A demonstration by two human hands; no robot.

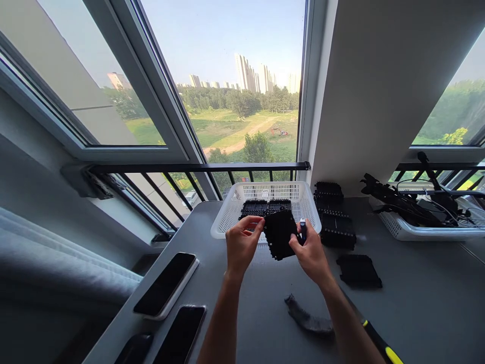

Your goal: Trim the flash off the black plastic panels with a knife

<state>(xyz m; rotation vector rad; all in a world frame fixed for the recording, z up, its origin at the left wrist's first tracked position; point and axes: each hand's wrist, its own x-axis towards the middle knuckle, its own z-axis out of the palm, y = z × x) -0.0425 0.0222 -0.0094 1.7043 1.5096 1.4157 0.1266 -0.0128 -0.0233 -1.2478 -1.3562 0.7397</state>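
A flat black plastic panel (280,233) with notched edges is held up over the front of the white basket. My left hand (244,241) pinches its upper left edge between thumb and fingers. My right hand (309,253) grips the panel's right side, thumb on its face. The same hand also holds a small tool (302,230) with a dark body and shiny top end; its exact kind is unclear. Behind the panel, more black plastic panels (254,207) lie inside the white basket (223,222), partly hidden.
Stacked black panels (336,227) stand right of the basket, with a single panel (359,271) nearer. A curved grey strip (308,319) and a yellow-black handled tool (375,336) lie in front. Two phones (166,283) lie left. Another basket (413,230) holds cables.
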